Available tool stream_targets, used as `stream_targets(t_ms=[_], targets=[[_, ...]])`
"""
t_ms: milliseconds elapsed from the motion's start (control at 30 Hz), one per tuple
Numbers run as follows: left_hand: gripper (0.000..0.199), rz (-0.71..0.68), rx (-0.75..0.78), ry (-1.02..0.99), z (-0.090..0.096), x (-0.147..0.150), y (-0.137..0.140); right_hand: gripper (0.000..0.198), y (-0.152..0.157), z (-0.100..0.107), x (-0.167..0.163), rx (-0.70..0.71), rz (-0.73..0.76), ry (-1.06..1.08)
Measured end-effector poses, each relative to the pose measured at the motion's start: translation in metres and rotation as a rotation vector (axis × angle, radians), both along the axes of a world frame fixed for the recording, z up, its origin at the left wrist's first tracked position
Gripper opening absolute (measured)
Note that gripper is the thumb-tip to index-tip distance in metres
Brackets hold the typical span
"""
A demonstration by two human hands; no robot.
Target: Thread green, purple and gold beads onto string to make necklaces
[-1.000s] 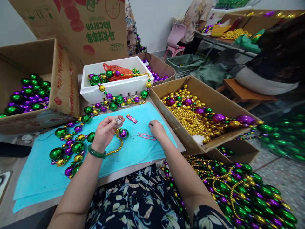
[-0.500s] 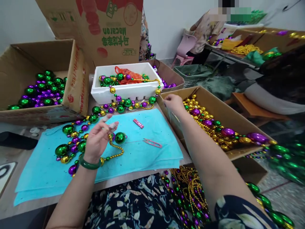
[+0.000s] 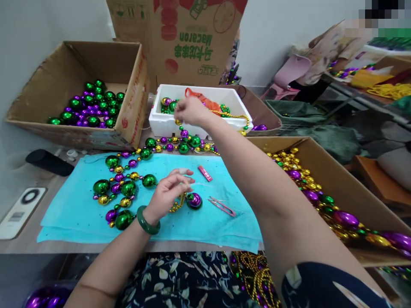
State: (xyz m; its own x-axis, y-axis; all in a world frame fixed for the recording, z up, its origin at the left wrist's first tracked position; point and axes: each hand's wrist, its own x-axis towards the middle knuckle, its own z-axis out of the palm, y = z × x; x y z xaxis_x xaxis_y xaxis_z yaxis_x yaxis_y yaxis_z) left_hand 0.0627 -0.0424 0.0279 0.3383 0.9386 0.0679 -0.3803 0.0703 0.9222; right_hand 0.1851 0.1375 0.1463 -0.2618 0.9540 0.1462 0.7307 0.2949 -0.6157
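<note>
My left hand, with white wraps on its fingertips and a green bangle at the wrist, pinches by a gold bead strand over the blue cloth. A purple and green bead lies just right of it, and a thin thread shows near the fingers. My right hand is closed in front of the white foam box, by its green bead; what its fingers hold is hidden. A long garland of green, purple and gold beads curves over the cloth. Pink thread snips and a small red packet lie to the right.
A carton of green and purple beads stands back left; another carton of gold beads is at right. A black cylinder and a white device sit on the left. A person is at the back right.
My right hand has moved from the gold-bead carton's edge leftward to the foam box. The view has turned right to left things shifting rightward; the left hand stays low over the cloth.
</note>
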Motion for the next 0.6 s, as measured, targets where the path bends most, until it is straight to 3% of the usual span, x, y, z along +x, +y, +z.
stream_targets(t_ms=[100,167,233,300,367,467,600], targets=[[0.015,0.095,-0.089,-0.065,0.006,-0.007,0.008,0.013,-0.028,-0.047,0.019,-0.205,-0.003,-0.031],[0.015,0.147,-0.123,-0.102,0.009,-0.011,0.015,0.006,-0.057,-0.071,0.028,-0.329,0.054,0.021],[0.016,0.193,-0.135,-0.123,0.011,-0.014,0.021,0.008,-0.09,-0.087,0.033,-0.592,0.203,0.333],[0.016,0.234,-0.135,-0.129,0.012,-0.015,0.024,0.02,-0.117,-0.096,0.032,-0.72,0.278,0.618],[0.016,0.264,-0.107,-0.111,0.013,-0.016,0.025,0.033,-0.137,-0.101,0.026,-0.746,0.254,0.799],[0.012,0.318,0.012,0.0,0.017,-0.016,0.022,0.047,-0.151,-0.104,0.012,-0.702,0.156,0.898],[0.008,0.378,0.181,0.166,0.027,-0.018,0.014,0.037,-0.159,-0.102,-0.007,-0.53,0.061,0.869]])
